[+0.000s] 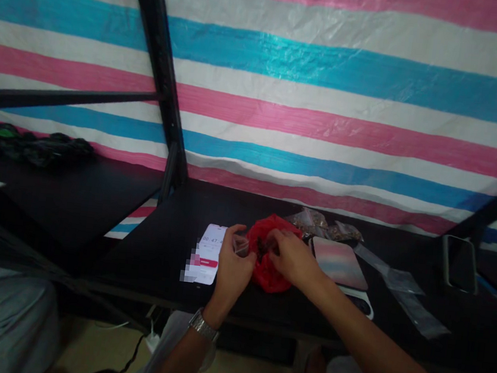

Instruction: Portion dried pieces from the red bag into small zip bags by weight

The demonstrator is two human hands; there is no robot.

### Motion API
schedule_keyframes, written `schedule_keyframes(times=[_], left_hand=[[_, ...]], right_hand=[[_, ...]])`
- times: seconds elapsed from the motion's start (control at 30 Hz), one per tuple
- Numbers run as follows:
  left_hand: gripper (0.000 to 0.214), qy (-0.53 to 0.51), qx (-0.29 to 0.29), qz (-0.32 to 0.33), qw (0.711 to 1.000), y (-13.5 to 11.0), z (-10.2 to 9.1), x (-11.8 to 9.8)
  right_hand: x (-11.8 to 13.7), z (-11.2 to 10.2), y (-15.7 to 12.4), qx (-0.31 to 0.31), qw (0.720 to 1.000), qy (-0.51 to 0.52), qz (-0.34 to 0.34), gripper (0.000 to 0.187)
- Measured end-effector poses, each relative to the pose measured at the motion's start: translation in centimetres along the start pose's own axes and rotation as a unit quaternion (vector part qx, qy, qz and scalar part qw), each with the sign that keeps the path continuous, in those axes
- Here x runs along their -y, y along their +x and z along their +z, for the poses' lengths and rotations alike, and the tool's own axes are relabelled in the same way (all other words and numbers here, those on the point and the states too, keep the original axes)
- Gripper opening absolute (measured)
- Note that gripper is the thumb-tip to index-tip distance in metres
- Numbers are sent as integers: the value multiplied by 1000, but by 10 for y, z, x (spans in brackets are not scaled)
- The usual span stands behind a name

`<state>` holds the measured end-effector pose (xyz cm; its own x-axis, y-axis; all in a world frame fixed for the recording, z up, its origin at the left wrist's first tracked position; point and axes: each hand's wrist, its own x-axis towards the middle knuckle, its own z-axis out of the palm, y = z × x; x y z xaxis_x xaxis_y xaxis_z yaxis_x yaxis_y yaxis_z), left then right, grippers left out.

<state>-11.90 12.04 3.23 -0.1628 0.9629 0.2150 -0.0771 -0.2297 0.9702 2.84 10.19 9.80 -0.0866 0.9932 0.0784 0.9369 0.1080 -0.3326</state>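
A red plastic bag (270,276) lies open on the black table (165,249), with small dark bits inside it. My right hand (293,257) rests on the bag's mouth, its fingers pinched together among those bits. My left hand (233,267), a metal watch on its wrist, is curled round a small clear plastic pouch (240,244) just left of the red bag. What the right fingers pinch is too small to name.
A lit phone (207,253) showing a timer lies left of my left hand. A pink-grey pad (339,263), clear packets (316,223) and plastic strips (414,304) lie to the right. Another phone (459,264) leans at far right. A black frame post (168,99) stands behind.
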Motion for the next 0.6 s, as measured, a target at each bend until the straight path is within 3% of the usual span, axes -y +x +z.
schedule_keyframes(times=[0.2,0.43,0.6], left_hand=[[55,-33,10,-34,999,4,3,-4],[57,-110,1,-96,989,11,4,-1],[58,-152,-7,-115,982,10,4,-3]], right_hand=[[-3,14,13,-27,999,21,26,27],[-9,19,18,8,985,173,6,27],[-13,21,18,6,959,278,63,20]])
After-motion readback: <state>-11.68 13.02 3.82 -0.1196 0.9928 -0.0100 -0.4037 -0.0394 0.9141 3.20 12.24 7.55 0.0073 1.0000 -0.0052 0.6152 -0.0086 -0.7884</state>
